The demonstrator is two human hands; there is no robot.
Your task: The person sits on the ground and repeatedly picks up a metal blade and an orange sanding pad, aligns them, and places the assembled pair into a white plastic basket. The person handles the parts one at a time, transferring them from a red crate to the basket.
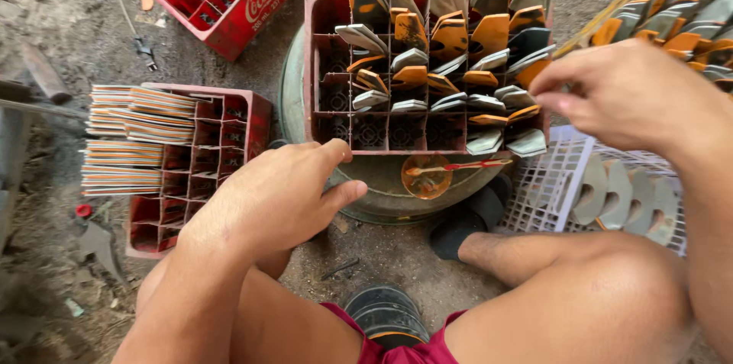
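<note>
dirt floor (pixel 69 43): i see the centre crate (pixel 324 66) approx 3/4 filled w/ orange-grey pieces (pixel 450 36), left column + bottom cells empty; left hand (pixel 279 196) fingers loosely curled, holding nothing, right hand (pixel 618 93) fingers pinched together over the crate's right edge.

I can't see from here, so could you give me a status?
Left hand open, beside red crate. Right hand pinching at orange-grey pieces. Nothing between.
</note>
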